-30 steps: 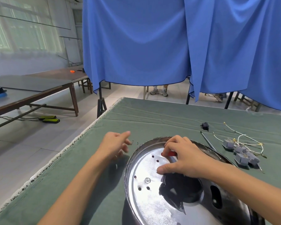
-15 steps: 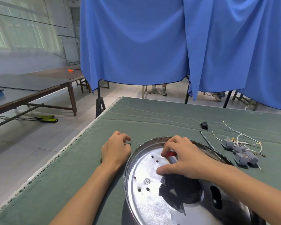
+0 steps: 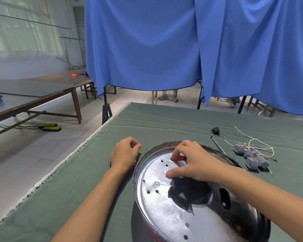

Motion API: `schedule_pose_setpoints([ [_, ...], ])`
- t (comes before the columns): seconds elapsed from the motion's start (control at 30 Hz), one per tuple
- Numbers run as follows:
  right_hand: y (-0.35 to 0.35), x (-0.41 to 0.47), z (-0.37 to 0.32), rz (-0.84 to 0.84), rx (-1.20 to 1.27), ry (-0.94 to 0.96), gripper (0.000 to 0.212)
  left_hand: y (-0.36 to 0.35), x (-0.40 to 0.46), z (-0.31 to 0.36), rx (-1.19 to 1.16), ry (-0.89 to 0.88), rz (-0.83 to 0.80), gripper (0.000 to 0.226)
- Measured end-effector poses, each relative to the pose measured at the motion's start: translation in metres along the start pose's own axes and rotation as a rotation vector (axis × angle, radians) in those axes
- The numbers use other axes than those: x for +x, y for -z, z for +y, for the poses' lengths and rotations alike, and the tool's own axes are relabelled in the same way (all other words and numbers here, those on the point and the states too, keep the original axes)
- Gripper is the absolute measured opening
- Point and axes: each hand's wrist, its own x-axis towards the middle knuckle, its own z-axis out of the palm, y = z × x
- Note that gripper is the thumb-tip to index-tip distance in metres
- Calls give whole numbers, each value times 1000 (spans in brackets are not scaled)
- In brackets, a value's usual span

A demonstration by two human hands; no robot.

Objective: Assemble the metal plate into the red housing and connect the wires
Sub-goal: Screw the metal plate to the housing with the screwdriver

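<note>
While we are working at the green table (image 3: pixel 164 123), the metal plate (image 3: pixel 166 205) is lying big and round at the near right, a sliver of the red housing (image 3: pixel 148 227) showing under its near edge. We are judging the plate stiff, thin, slick and fairly light, its rim maybe sharp, so best gripped at the rim or pinned flat. Our right hand (image 3: pixel 196 163) is resting on it, fingers curled, pinching a small red part (image 3: pixel 179 158) at the far side. Our left hand (image 3: pixel 125 153) is curling on the cloth just beside the rim, fingertips closing by a tiny screw (image 3: pixel 145 148); we cannot tell if anything is held. Loose wires (image 3: pixel 252 144) are lying well right.
</note>
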Motion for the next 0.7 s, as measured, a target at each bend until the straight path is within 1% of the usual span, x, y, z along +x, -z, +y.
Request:
schedule_pose_setpoints([
  [0.07, 0, -1, 0, 8, 0, 8, 51, 13, -3, 10, -463, 111, 47, 15],
  [0.1, 1, -2, 0, 12, -8, 19, 50, 23, -4, 17, -647, 155, 85, 16],
  [0.17, 2, -3, 0, 18, -33, 40, 48, 46, -9, 37, -872, 159, 100, 13],
  [0.2, 3, -4, 0, 26, -40, 47, 47, 56, -12, 49, -939, 137, 71, 11],
  [0.27, 7, -6, 3, 70, -31, 58, 45, 71, -21, 74, -1004, 88, -48, 8],
  [0.37, 21, -11, 12, 236, -11, 62, 32, 79, -36, 108, -1053, 78, -245, 6],
  [0.47, 38, -20, 29, 424, 35, -4, 19, 73, -44, 132, -1146, 141, -333, 6],
  [0.53, 47, -26, 47, 502, 32, -103, 14, 65, -47, 143, -1202, 190, -382, 7],
  [0.6, 51, -32, 69, 489, 7, -268, 11, 54, -49, 151, -1200, 229, -423, 9],
  [0.63, 52, -35, 79, 437, -17, -363, 10, 49, -50, 153, -1177, 242, -442, 9],
  [0.7, 51, -39, 93, 278, -53, -505, 11, 40, -52, 157, -1113, 254, -488, 8],
])
